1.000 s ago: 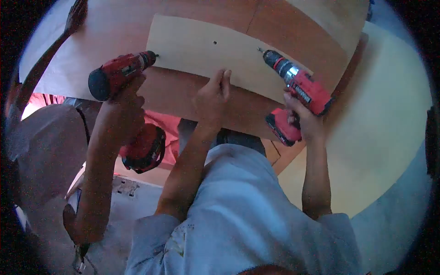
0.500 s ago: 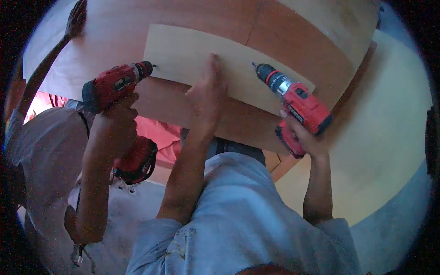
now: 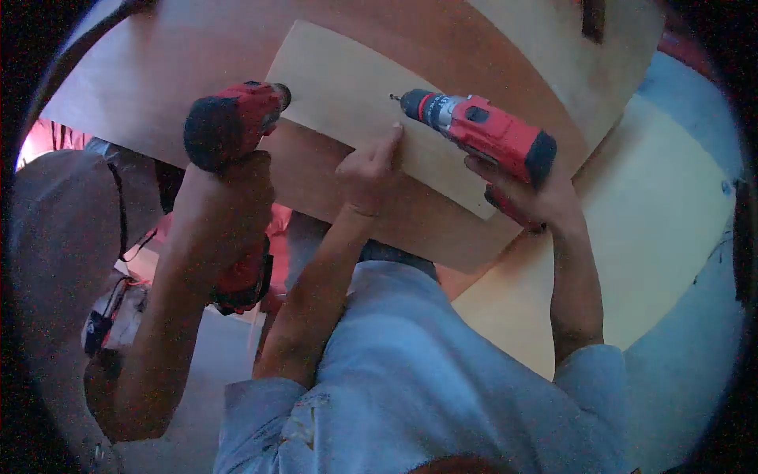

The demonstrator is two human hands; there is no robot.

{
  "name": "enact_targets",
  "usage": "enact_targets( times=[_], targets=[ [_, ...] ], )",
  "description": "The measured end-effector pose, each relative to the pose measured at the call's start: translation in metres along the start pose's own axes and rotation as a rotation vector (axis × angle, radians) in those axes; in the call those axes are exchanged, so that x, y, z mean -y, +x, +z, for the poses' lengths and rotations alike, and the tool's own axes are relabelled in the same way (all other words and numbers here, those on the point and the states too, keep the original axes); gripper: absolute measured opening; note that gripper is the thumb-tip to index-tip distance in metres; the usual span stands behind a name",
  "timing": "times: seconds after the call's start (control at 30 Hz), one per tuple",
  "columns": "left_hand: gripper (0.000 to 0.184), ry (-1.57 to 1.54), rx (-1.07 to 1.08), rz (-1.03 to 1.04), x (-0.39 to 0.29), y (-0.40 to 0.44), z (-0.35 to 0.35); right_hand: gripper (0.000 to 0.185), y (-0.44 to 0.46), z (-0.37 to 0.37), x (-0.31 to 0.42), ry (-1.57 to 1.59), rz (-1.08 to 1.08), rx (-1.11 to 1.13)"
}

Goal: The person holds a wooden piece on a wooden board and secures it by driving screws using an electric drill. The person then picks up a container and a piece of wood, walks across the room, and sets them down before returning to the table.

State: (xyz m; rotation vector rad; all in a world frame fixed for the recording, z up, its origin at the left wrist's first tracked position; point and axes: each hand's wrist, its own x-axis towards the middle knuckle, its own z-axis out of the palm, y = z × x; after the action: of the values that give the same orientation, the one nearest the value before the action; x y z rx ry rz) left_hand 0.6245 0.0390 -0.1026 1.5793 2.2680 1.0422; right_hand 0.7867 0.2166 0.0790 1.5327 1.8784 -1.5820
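A red and black cordless drill (image 3: 496,133) is gripped in my right hand (image 3: 546,196), held level and pointing left. Its bit hovers over or meets a pale wooden strip (image 3: 335,79); which of the two, I cannot tell. My left hand (image 3: 369,178) is at the near edge of that strip, holding nothing, its index finger stretched out over the wood just below the drill's tip. Beneath the strip lies a larger brown wooden panel (image 3: 442,229).
On my left a co-worker's hand (image 3: 229,193) holds another red cordless drill (image 3: 237,122), its chuck over the strip's left end. A big pale sheet (image 3: 639,229) lies lower on the right. A dark piece (image 3: 593,20) rests on the panel at the top right.
My right hand has brought the drill left and up over the strip. My left hand has shifted down slightly, its fingers curling except the index. The co-worker's drill has moved right.
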Motion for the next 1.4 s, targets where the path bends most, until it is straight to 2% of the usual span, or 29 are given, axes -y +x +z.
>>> enact_targets(
  times=[0.1,0.17,0.2,0.23,0.27,0.33,0.37,0.4,0.47,0.53,0.6,0.7,0.8,1.07,1.1,1.17,1.2,1.27,1.4],
  targets=[
    [0.041,0.035,0.016,-0.049,-0.021,0.01,-0.009,0.051,0.002,-0.006,0.007,-0.071,-0.039,0.001],
    [0.039,-0.045,0.467,-0.408,-0.037,0.034,-0.046,0.05,-0.008,-0.005,0.03,-0.11,-0.036,-0.013],
    [0.039,-0.071,0.444,-0.397,-0.025,0.023,-0.039,0.047,-0.015,0.0,0.044,-0.142,-0.175,-0.083],
    [0.038,-0.05,0.174,-0.172,-0.007,-0.001,-0.009,0.043,-0.014,0.0,0.046,-0.154,-0.308,-0.126],
    [0.037,-0.024,-0.102,0.059,0.001,-0.014,0.01,0.043,-0.014,-0.005,0.049,-0.163,-0.313,-0.128],
    [0.036,-0.002,-0.136,0.054,-0.011,-0.009,0.005,0.04,-0.013,-0.019,0.066,-0.489,-0.287,-0.052],
    [0.035,0.023,-0.162,0.048,-0.019,-0.007,0.002,0.04,-0.013,-0.023,0.069,-0.501,-0.291,-0.056],
    [0.035,0.016,-0.17,0.044,-0.022,-0.009,0.002,0.04,-0.012,-0.025,0.073,-0.492,-0.319,-0.02],
    [0.033,0.115,-0.046,0.063,-0.02,-0.016,-0.004,0.04,-0.014,-0.02,0.09,-0.495,-0.325,0.002],
    [0.032,0.115,-0.053,0.048,-0.027,-0.009,-0.021,0.041,-0.013,-0.019,0.106,-0.708,-0.278,-0.015],
    [0.032,0.125,-0.072,0.03,-0.029,-0.005,-0.025,0.04,-0.009,-0.019,0.123,-0.756,-0.312,0.016],
    [0.031,0.139,-0.088,0.07,-0.021,-0.003,-0.008,0.038,0.0,-0.019,0.152,-0.724,-0.369,0.12],
    [0.029,0.135,0.006,0.02,-0.023,0.001,-0.02,0.036,-0.002,-0.009,0.177,-0.668,-0.424,0.228],
    [0.026,0.103,-0.086,0.043,-0.01,-0.008,-0.017,0.034,-0.003,0.017,0.191,-0.504,-0.497,0.403],
    [0.026,0.103,-0.086,0.04,-0.007,-0.01,-0.014,0.034,-0.008,0.019,0.194,-0.505,-0.496,0.406],
    [0.022,0.005,-0.137,0.045,-0.011,-0.014,0.001,0.036,-0.022,0.013,0.188,-0.719,-0.393,0.226],
    [0.022,0.004,-0.138,0.045,-0.013,-0.012,-0.003,0.036,-0.021,0.014,0.187,-0.721,-0.393,0.225],
    [0.016,0.105,0.04,0.002,-0.017,-0.012,-0.017,0.037,-0.025,0.021,0.183,-0.496,-0.381,0.302],
    [0.011,-0.007,0.001,-0.011,-0.022,-0.01,-0.025,0.035,-0.031,0.018,0.178,-0.425,-0.44,0.291]
  ],
)
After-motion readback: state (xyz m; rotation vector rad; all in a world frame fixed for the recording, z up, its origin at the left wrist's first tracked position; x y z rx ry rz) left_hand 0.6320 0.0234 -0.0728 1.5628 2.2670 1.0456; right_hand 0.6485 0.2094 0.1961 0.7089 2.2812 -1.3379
